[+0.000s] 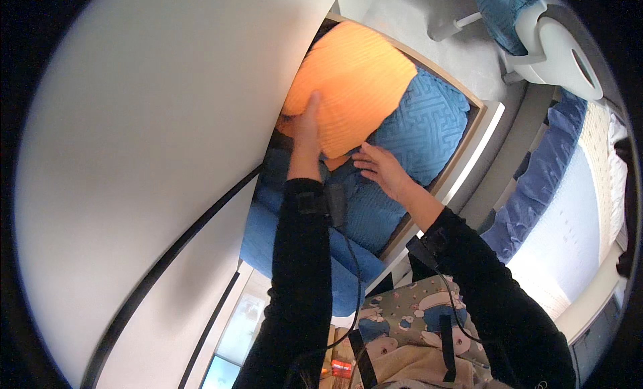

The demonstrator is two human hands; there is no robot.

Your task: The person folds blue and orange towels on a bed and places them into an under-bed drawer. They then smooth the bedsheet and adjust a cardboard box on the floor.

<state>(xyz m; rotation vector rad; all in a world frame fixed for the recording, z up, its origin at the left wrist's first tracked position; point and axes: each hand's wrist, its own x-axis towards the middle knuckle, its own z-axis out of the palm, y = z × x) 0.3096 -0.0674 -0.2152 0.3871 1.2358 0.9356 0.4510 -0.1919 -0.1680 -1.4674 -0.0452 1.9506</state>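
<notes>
A folded orange ribbed textile (pixel 356 82) lies in the upper part of an open drawer or shelf compartment with a wooden edge (pixel 442 80). My left hand (pixel 307 122) is at its lower left side, thumb on top of the cloth and the other fingers hidden. Just below the cloth's lower corner is my right hand (pixel 379 168), its fingers apart and nothing visible in it. Beside the orange cloth lies a blue quilted textile (pixel 422 122) with a raised geometric pattern. More dark blue folded fabric (pixel 371 213) fills the part below my hands.
A large pale cabinet door (pixel 150 112) with a black edge strip stands at the left. Blue rounded cushioning (pixel 301 258) is below the compartment. A white chair (pixel 557 57) with blue fabric is at the upper right, above a bed (pixel 567 208). Thin cables hang from both wrists.
</notes>
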